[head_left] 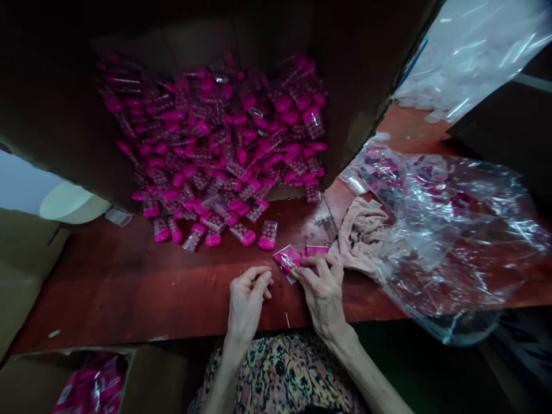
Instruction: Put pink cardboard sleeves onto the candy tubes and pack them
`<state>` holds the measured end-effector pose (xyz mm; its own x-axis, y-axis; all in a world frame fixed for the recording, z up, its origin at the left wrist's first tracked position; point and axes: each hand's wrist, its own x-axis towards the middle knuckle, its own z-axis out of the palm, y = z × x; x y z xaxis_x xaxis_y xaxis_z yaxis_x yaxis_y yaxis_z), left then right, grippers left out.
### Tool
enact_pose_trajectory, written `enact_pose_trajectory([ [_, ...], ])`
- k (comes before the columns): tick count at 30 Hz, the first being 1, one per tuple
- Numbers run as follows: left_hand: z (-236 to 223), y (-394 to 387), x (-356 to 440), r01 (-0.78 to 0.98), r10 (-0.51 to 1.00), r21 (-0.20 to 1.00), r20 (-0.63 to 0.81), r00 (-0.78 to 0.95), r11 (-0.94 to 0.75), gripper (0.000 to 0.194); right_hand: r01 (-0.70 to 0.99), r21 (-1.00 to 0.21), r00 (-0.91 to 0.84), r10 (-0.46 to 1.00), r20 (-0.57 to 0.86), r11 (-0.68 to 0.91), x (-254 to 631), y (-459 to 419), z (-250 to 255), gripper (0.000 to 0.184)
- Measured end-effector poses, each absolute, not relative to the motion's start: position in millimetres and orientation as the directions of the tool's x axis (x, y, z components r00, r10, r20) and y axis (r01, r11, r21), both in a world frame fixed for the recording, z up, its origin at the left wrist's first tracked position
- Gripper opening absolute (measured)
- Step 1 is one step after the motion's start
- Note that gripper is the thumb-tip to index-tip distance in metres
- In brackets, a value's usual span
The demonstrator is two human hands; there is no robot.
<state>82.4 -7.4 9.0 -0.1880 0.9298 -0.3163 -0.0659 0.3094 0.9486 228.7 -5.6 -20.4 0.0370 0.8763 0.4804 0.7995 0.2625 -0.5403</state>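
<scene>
Floral garment (297,374) nearest; right hand (325,293) narrow on pink sachet (285,256); left hand (246,299) curled; can't tell grip. Press lightly.

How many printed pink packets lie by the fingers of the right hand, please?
2 show plainly: one printed pink packet at the fingertips of the right hand, another packet just beyond its fingers. The hand may hide more.
</scene>
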Motion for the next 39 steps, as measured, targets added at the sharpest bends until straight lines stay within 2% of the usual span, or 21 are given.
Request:
enact_pose_trajectory([
  [6, 9, -4, 88, -0.228, 0.922, 0.913, -0.370, -0.112, 0.339, 0.023, 0.724, -0.495, -0.069, 0.765, 0.640, 0.480, 221, -16, -8, 0.016],
  [8, 10, -3, 89, -0.313, 0.915, 0.889, -0.386, -0.119, 0.335, 0.018, 0.671, -0.551, -0.070, 0.782, 0.619, 0.496, 217, -18, -3, 0.015],
  [10, 11, -4, 89, -0.389, 0.904, 0.865, -0.400, -0.150, 0.318, 0.013, 0.593, -0.689, 0.010, 0.852, 0.524, 0.417, 212, -18, 0, 0.016],
  [13, 13, -5, 85, -0.461, 0.888, 0.837, -0.417, -0.192, 0.293, 0.010, 0.385, -0.904, 0.081, 0.969, 0.234, 0.186, 206, -17, 1, 0.032],
  [15, 15, -6, 83, -0.489, 0.882, 0.824, -0.425, -0.203, 0.285, 0.010, 0.278, -0.958, 0.041, 0.995, 0.090, 0.075, 200, -17, 0, 0.022],
  [17, 16, -7, 82, -0.511, 0.877, 0.813, -0.433, -0.209, 0.279, 0.008, 0.249, -0.967, 0.003, 0.999, 0.048, 0.045, 195, -19, -1, 0.013],
  [21, 15, -8, 81, -0.564, 0.861, 0.779, -0.461, -0.216, 0.276, 0.010, 0.286, -0.953, -0.029, 0.995, 0.092, 0.097, 188, -22, -1, 0.027],
  [28, 14, -6, 75, -0.655, 0.841, 0.677, -0.529, -0.116, 0.336, 0.021, 0.398, -0.882, -0.139, 0.967, 0.213, 0.251, 193, -11, 0, 0.032],
  [33, 13, -5, 71, -0.701, 0.828, 0.653, -0.536, -0.161, 0.287, 0.021, 0.502, -0.786, -0.280, 0.928, 0.247, 0.361, 193, -2, 5, 0.032],
  [37, 10, -5, 64, -0.735, 0.803, 0.636, -0.554, -0.221, 0.237, 0.020, 0.596, -0.673, -0.388, 0.891, 0.236, 0.438, 196, 17, 9, 0.022],
  [39, 10, -4, 59, -0.753, 0.778, 0.624, -0.573, -0.259, 0.209, 0.019, 0.661, -0.599, -0.392, 0.889, 0.237, 0.452, 199, 34, 9, 0.027],
])
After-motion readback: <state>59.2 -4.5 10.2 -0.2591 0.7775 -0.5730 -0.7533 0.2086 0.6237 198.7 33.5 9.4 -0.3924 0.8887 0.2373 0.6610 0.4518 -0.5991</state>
